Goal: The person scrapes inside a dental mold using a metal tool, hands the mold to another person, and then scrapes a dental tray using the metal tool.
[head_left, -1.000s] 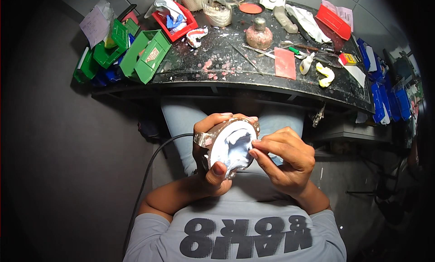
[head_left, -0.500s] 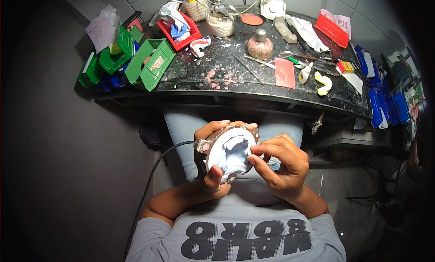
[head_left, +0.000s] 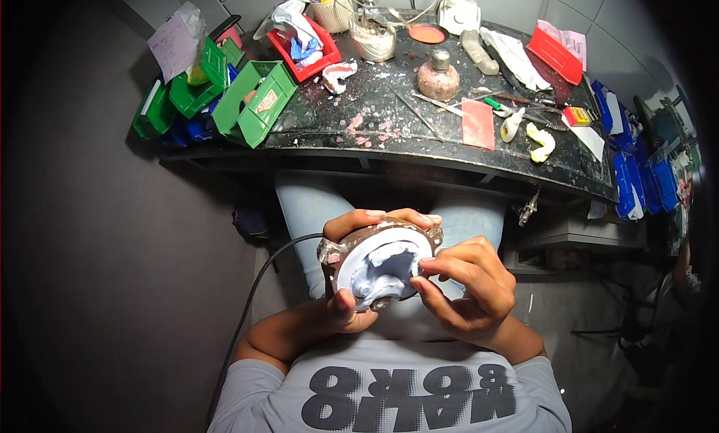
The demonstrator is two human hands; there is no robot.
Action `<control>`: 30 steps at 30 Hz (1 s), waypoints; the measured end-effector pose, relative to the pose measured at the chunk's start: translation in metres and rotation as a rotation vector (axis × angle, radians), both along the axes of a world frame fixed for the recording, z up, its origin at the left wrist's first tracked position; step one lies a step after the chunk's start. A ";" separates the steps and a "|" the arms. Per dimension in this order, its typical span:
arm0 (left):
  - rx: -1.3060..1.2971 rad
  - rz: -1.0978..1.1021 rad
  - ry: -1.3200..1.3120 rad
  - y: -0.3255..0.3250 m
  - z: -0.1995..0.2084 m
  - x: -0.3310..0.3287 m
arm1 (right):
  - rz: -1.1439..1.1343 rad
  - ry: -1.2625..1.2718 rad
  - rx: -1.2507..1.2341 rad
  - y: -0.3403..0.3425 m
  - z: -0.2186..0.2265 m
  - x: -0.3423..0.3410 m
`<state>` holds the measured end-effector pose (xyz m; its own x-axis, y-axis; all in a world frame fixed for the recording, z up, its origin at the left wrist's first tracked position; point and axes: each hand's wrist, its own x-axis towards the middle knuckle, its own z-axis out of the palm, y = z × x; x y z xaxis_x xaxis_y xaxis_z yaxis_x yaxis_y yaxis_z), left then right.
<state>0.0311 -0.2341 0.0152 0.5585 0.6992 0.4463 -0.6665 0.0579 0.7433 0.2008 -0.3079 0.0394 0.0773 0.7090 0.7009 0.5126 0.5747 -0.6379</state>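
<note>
My left hand (head_left: 352, 319) grips a round brownish metal denture flask half (head_left: 374, 234) over my lap, fingers along its far side and thumb on the near rim. The flask is tilted and filled with white plaster (head_left: 350, 264), which has a deep, shadowed hollow in its middle. At the right edge of this hollow is my right hand (head_left: 479, 292), its thumb and forefinger nearly together against the plaster. Whatever lies between those fingertips, if anything, is too small to make out. The other right fingers are curled.
Ahead stands a black, stained workbench (head_left: 299, 126). On it are a red bin (head_left: 328, 47), a green bin (head_left: 264, 107), a glass-like burner (head_left: 439, 80), a pink sheet (head_left: 478, 124) and a yellow-white arch-shaped piece (head_left: 539, 142). A black cable (head_left: 255, 283) curves past my left side.
The flask has tipped and turned slightly in my left hand, showing more of its far metal side. My right fingertips stay at the hollow's right edge. The whole view has shifted a little.
</note>
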 end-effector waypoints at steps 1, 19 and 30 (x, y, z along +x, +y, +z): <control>0.022 -0.011 -0.013 0.002 -0.001 0.000 | 0.001 0.000 0.008 0.000 -0.001 0.000; -0.352 0.007 -0.133 0.006 -0.002 0.007 | 0.060 0.036 -0.059 0.001 -0.017 0.009; -0.498 -0.064 -0.176 0.009 0.003 0.007 | 0.125 0.037 -0.083 0.003 -0.019 0.007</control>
